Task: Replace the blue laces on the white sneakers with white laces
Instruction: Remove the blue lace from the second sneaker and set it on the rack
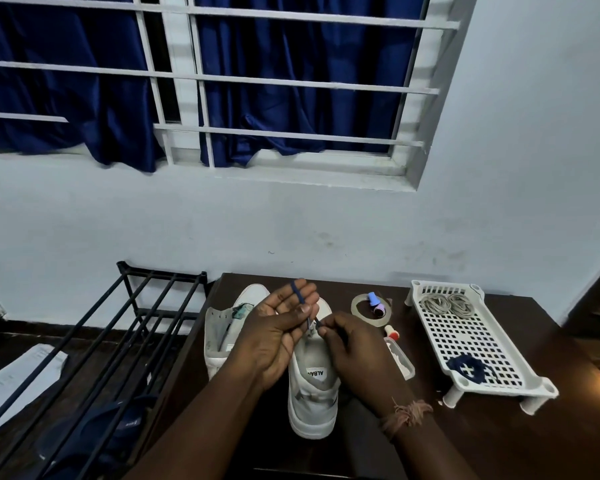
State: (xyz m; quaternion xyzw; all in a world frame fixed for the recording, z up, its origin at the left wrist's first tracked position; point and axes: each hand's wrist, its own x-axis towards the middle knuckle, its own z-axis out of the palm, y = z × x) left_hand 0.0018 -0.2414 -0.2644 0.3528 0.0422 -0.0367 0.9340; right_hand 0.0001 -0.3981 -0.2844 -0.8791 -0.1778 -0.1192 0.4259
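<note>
2 white sneakers point(312, 386) stand on the dark worktop point(465, 441), heels toward the person, likely so the eyelets face the hands. The left hand point(274, 327), palm up, has the blue lace point(300, 295) draped over its loosely curled fingers, while the right hand point(347, 344) pinches that lace low, by the nearer sneaker's tongue. White laces point(447, 303) wait coiled in the white tray point(478, 341).
</note>
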